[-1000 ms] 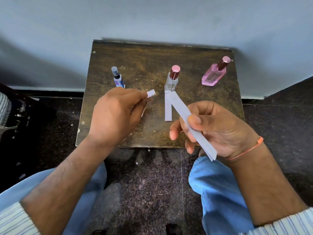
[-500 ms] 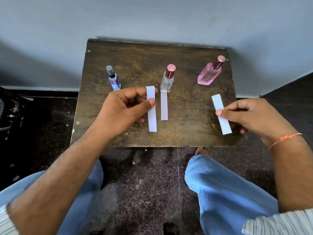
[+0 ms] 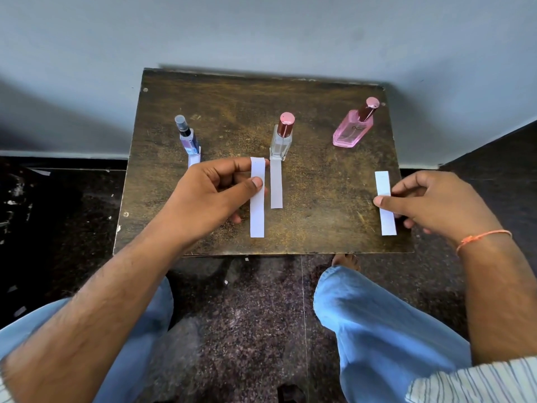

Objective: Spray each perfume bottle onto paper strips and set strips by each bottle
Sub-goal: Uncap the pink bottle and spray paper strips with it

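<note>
Three perfume bottles stand in a row on a small brown table: a blue bottle at left, a clear bottle with a pink cap in the middle, a pink bottle at right. A paper strip lies in front of the clear bottle. Another strip peeks out below the blue bottle, mostly hidden by my left hand. That hand pinches a white strip just left of the lying one. My right hand pinches a second white strip near the table's right edge, below the pink bottle.
The table stands against a pale wall, on a dark speckled floor. My knees in blue trousers and a bare foot sit just below the table's front edge. Small paper scraps lie on the floor at left.
My hands have drawn apart: the right hand carried its strip from the table's middle to the right side, and the left hand turned its strip upright beside the clear bottle's strip.
</note>
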Tool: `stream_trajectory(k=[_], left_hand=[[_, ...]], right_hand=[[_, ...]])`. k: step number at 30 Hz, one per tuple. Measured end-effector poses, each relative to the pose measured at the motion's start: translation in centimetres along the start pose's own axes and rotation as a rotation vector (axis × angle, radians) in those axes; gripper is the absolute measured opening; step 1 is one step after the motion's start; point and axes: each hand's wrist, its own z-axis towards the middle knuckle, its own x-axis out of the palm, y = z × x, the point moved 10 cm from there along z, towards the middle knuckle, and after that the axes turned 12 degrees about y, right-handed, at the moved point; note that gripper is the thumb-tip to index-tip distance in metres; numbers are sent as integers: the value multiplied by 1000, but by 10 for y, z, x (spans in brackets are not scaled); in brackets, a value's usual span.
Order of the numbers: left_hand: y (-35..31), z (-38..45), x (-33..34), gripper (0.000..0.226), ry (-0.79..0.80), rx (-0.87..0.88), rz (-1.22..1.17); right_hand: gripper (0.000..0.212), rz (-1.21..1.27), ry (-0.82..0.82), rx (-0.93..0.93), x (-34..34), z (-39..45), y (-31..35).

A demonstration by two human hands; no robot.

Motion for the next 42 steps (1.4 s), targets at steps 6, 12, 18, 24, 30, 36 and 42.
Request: stream_trajectory(k=[6,12,18,24,30,36,42], left_hand=[[-1,0,1,30,1,-1,2],[-1,-1,6,35,37,-15,7],[0,-3,6,35,48,-41,7],[-3,-8,-2,34,29,-39,0],[-1,-12,-12,36,16,-35,2],[2,-13,-22,34,-2,-25,48],[-6,-14,-27,42,-49,56,152]], right_hand=[[42,-7,-218,-101,-16,-7,17],[41,140,-440,-457,-9,-8,64],[58,258,-493,-530,-5,2,85],[49,336,-406,-535,4,18,89],[28,364,-415,-518,6,18,90],[27,477,-289,-613,21,13,104],[33,577,-34,-776,41,-2,127]])
